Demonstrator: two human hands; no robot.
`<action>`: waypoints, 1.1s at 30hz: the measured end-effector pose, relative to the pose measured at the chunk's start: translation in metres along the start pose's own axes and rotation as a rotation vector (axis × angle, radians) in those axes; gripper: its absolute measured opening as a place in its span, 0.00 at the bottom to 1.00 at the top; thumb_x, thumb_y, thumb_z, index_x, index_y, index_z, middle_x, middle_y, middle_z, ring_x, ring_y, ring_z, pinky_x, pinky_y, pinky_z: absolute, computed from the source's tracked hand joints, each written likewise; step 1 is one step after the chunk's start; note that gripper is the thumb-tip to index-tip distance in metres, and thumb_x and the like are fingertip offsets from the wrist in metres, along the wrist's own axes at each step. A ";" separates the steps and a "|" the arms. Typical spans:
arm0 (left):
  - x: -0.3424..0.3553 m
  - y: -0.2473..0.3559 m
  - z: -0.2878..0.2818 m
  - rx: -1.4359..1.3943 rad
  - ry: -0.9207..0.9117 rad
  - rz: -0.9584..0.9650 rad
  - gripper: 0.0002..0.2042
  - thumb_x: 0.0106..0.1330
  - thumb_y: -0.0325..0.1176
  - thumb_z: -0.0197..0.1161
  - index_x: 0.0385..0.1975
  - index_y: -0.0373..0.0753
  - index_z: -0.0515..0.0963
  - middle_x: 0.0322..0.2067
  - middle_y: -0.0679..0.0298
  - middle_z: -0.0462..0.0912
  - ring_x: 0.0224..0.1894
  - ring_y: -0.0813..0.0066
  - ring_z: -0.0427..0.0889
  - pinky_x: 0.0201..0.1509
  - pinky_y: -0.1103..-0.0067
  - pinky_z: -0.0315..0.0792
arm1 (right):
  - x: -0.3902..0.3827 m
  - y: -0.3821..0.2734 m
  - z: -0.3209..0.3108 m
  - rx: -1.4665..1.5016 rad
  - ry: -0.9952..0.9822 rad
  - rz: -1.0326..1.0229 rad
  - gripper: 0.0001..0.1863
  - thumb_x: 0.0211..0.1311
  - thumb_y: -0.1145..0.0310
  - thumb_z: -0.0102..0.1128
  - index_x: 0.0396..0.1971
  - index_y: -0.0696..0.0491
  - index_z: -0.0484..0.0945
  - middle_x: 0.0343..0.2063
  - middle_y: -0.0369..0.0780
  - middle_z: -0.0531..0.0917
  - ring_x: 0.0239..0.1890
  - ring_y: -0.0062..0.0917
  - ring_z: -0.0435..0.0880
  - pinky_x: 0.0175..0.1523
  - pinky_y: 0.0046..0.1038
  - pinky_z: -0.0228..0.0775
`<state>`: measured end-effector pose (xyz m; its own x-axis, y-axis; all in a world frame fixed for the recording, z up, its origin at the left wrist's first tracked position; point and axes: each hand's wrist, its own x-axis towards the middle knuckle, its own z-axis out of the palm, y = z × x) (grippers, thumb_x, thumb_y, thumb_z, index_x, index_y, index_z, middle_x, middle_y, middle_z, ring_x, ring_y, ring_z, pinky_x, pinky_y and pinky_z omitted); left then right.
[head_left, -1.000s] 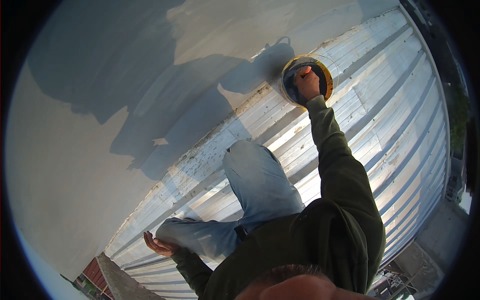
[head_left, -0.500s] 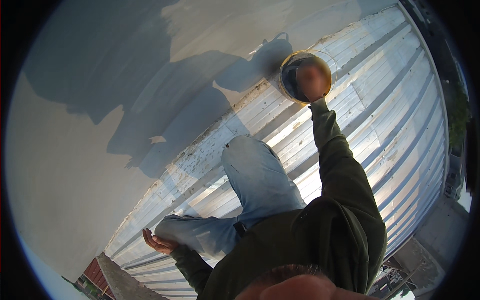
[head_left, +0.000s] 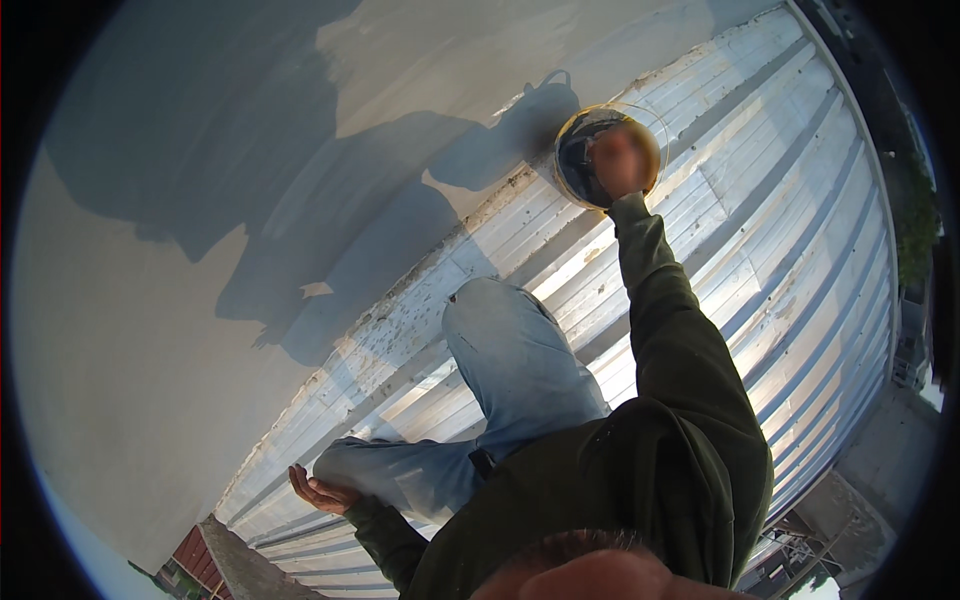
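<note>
My right arm reaches out to a round bucket (head_left: pixel 579 150) with a yellowish rim and a thin wire handle. My right hand (head_left: pixel 618 160) is over or inside its mouth, blurred, so its fingers and anything they hold cannot be made out. The bucket's inside looks dark, with pale smears along the wall. Beside my bent knee, my left hand (head_left: pixel 325 492) lies palm up with loosely curled fingers and nothing visible in it. Left of the bucket rises a smooth grey plastered wall (head_left: pixel 130 330), crossed by my shadow and the bucket's.
I squat on a ribbed metal roof (head_left: pixel 770 210) with raised seams. Pale crusty spatter (head_left: pixel 385 310) runs along its joint with the wall. A concrete ledge (head_left: pixel 245 565) and a red panel (head_left: pixel 198 560) stand at lower left. The roof edge (head_left: pixel 868 130) curves down the right side.
The view has shifted slightly, with the bucket and right hand a little further left in it. My right hand stays at the bucket and my left hand beside the knee.
</note>
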<state>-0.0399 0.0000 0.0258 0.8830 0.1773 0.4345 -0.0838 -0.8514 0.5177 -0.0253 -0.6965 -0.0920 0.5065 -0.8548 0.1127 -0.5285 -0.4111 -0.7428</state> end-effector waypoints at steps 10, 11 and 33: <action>0.004 0.004 0.010 -0.044 -0.060 -0.018 0.28 0.72 0.49 0.40 0.51 0.25 0.72 0.55 0.46 0.70 0.55 0.52 0.72 0.58 0.63 0.69 | -0.087 -0.020 -0.061 1.197 0.511 0.425 0.16 0.65 0.62 0.58 0.41 0.61 0.74 0.36 0.41 0.79 0.37 0.22 0.79 0.44 0.23 0.73; 0.005 0.005 0.011 -0.050 -0.065 -0.010 0.28 0.72 0.49 0.40 0.51 0.25 0.72 0.55 0.46 0.70 0.55 0.52 0.72 0.58 0.63 0.69 | -0.095 -0.015 -0.059 1.344 0.506 0.433 0.15 0.66 0.62 0.56 0.41 0.60 0.73 0.37 0.41 0.78 0.38 0.23 0.78 0.45 0.24 0.73; 0.001 0.002 -0.002 0.110 -0.136 0.078 0.23 0.73 0.44 0.39 0.52 0.31 0.72 0.54 0.46 0.71 0.56 0.50 0.70 0.60 0.62 0.64 | -0.117 -0.059 0.007 1.847 -0.156 0.398 0.06 0.65 0.68 0.56 0.38 0.52 0.74 0.34 0.37 0.80 0.40 0.26 0.80 0.52 0.26 0.73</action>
<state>-0.0395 -0.0007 0.0287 0.9307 0.0472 0.3626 -0.1094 -0.9102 0.3994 -0.0488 -0.5698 -0.0654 0.6601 -0.7258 -0.1937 0.6231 0.6730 -0.3984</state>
